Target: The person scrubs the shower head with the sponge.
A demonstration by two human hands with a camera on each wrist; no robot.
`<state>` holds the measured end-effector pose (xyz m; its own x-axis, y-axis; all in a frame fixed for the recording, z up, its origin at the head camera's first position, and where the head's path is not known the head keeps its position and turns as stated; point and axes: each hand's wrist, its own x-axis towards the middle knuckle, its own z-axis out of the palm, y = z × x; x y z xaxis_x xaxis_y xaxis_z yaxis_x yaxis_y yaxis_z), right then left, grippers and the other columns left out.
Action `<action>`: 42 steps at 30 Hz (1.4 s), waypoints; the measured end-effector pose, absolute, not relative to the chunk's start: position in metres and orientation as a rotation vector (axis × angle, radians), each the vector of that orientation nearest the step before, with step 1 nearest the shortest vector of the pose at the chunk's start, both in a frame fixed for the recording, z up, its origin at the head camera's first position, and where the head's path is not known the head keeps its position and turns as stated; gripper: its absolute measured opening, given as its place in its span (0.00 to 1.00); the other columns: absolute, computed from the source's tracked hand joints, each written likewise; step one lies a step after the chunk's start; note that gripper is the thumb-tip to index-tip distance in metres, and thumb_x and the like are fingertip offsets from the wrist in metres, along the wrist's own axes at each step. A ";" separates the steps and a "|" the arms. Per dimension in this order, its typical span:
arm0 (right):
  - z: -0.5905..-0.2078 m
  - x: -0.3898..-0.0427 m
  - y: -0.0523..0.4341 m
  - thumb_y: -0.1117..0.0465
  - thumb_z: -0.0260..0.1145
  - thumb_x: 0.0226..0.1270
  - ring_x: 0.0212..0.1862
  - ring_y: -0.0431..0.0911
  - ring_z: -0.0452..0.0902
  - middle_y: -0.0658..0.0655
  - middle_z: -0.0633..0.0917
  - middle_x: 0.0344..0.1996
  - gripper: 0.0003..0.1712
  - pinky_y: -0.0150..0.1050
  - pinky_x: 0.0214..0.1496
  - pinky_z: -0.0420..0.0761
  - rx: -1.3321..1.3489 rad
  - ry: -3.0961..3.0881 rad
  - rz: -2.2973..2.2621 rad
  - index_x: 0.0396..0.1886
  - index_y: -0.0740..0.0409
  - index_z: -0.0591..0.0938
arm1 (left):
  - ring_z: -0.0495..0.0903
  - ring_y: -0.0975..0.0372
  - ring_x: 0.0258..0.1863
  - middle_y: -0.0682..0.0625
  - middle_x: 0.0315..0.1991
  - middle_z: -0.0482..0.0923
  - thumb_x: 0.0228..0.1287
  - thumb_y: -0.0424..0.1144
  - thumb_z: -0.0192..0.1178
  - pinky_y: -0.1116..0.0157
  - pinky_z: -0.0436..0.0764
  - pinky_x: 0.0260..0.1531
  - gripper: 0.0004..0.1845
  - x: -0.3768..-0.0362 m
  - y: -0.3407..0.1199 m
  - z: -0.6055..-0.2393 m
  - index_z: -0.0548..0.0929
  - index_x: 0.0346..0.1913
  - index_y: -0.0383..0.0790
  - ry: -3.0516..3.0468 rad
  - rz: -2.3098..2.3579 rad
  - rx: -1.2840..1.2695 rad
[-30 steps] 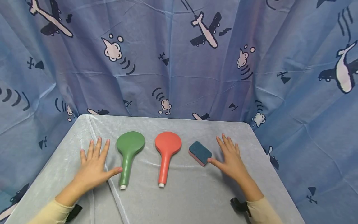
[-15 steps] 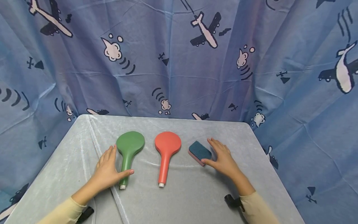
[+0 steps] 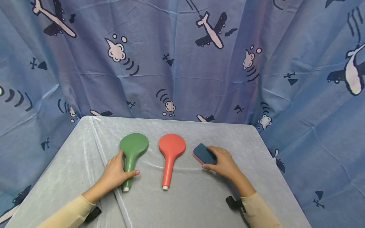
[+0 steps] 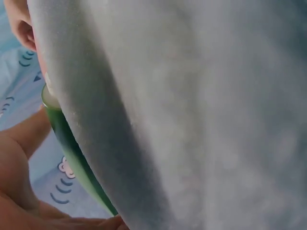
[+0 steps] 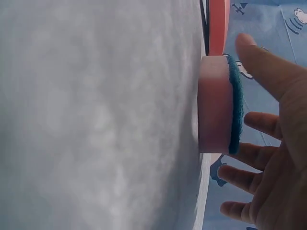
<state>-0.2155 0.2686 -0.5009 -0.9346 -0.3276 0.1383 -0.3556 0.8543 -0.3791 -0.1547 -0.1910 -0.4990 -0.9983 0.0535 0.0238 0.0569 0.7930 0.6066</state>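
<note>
A green paddle point(image 3: 134, 142) with a round head and white-tipped handle lies at the left of the table. My left hand point(image 3: 114, 173) is at its handle, fingers along the left side and thumb reaching across; the left wrist view shows the handle point(image 4: 72, 153) between thumb and fingers. A red paddle point(image 3: 172, 145) of the same shape lies in the middle. To its right is a sponge point(image 3: 203, 154), pink with a dark teal scouring top. My right hand point(image 3: 223, 163) comes over its right end, with thumb and fingers spread apart in the right wrist view.
A pale grey velvety cloth covers the table point(image 3: 159, 209), with a raised fold running down its left part. Behind and beside it hangs a blue curtain point(image 3: 148, 63) printed with airplanes. Black straps with small devices sit at both wrists.
My left hand has moved right onto the green paddle's handle, its spread fingers drawing together. My right hand has moved left over the sponge. Both paddles and the sponge stay in place.
</note>
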 end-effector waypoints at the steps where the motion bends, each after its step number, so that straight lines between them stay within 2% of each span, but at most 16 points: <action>1: -0.501 -0.216 0.268 0.35 0.79 0.52 0.70 0.62 0.70 0.63 0.78 0.68 0.54 0.66 0.72 0.64 0.542 -2.965 0.615 0.73 0.56 0.73 | 0.68 0.29 0.65 0.20 0.65 0.68 0.50 0.59 0.78 0.35 0.68 0.64 0.64 -0.156 -0.191 -0.499 0.54 0.74 0.17 -2.965 -1.024 -0.090; 7: -0.503 -0.216 0.268 0.35 0.80 0.51 0.67 0.62 0.73 0.63 0.81 0.65 0.54 0.65 0.69 0.67 0.534 -2.984 0.533 0.72 0.59 0.74 | 0.81 0.42 0.50 0.27 0.52 0.79 0.52 0.49 0.80 0.44 0.80 0.52 0.53 -0.160 -0.190 -0.499 0.63 0.67 0.15 -2.962 -1.156 -0.077; 11: -0.504 -0.214 0.267 0.36 0.80 0.51 0.66 0.62 0.73 0.62 0.81 0.64 0.54 0.65 0.68 0.67 0.531 -2.992 0.512 0.73 0.58 0.74 | 0.83 0.51 0.42 0.33 0.47 0.83 0.53 0.46 0.79 0.50 0.83 0.45 0.45 -0.160 -0.190 -0.497 0.69 0.62 0.17 -2.997 -1.194 -0.042; 13: -0.504 -0.214 0.267 0.36 0.80 0.51 0.66 0.61 0.73 0.61 0.82 0.64 0.53 0.64 0.68 0.68 0.530 -2.991 0.499 0.73 0.57 0.74 | 0.83 0.52 0.40 0.33 0.46 0.83 0.53 0.45 0.79 0.51 0.83 0.43 0.43 -0.160 -0.191 -0.495 0.70 0.61 0.17 -3.008 -1.190 -0.026; 21: -0.505 -0.214 0.267 0.37 0.80 0.52 0.64 0.60 0.75 0.61 0.83 0.61 0.50 0.64 0.65 0.69 0.485 -2.980 0.539 0.71 0.56 0.76 | 0.82 0.47 0.45 0.28 0.49 0.81 0.53 0.42 0.78 0.48 0.83 0.46 0.41 -0.163 -0.198 -0.487 0.71 0.62 0.18 -3.048 -1.174 0.045; 27: -0.506 -0.214 0.272 0.38 0.80 0.53 0.65 0.62 0.74 0.65 0.80 0.64 0.50 0.63 0.66 0.71 0.370 -2.994 0.699 0.72 0.56 0.75 | 0.80 0.40 0.54 0.22 0.60 0.74 0.58 0.35 0.73 0.48 0.82 0.50 0.44 -0.166 -0.208 -0.482 0.62 0.70 0.16 -3.055 -1.312 0.112; 33: -0.503 -0.214 0.276 0.38 0.80 0.54 0.63 0.61 0.75 0.66 0.79 0.65 0.51 0.61 0.62 0.76 0.288 -2.980 0.804 0.73 0.55 0.73 | 0.75 0.37 0.61 0.21 0.65 0.69 0.62 0.31 0.69 0.48 0.80 0.53 0.42 -0.164 -0.213 -0.483 0.59 0.73 0.18 -3.001 -1.470 0.162; 36: -0.499 -0.213 0.277 0.37 0.79 0.54 0.62 0.61 0.75 0.65 0.79 0.65 0.51 0.61 0.60 0.77 0.281 -2.957 0.838 0.74 0.53 0.73 | 0.76 0.39 0.59 0.23 0.65 0.70 0.63 0.29 0.68 0.52 0.81 0.53 0.40 -0.162 -0.215 -0.484 0.60 0.74 0.20 -2.924 -1.541 0.187; 42: -0.489 -0.210 0.277 0.33 0.77 0.54 0.64 0.60 0.72 0.63 0.78 0.66 0.52 0.63 0.61 0.76 0.301 -2.876 0.887 0.73 0.52 0.73 | 0.80 0.46 0.51 0.25 0.63 0.71 0.64 0.26 0.65 0.69 0.81 0.38 0.37 -0.163 -0.217 -0.475 0.61 0.73 0.21 -2.785 -1.609 0.134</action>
<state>-0.2099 0.2774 -0.4889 -0.9734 -0.1547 0.1688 -0.2229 0.8090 -0.5439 -0.1625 -0.2166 -0.4752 -0.9935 -0.0330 -0.1088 -0.1107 0.4975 0.8604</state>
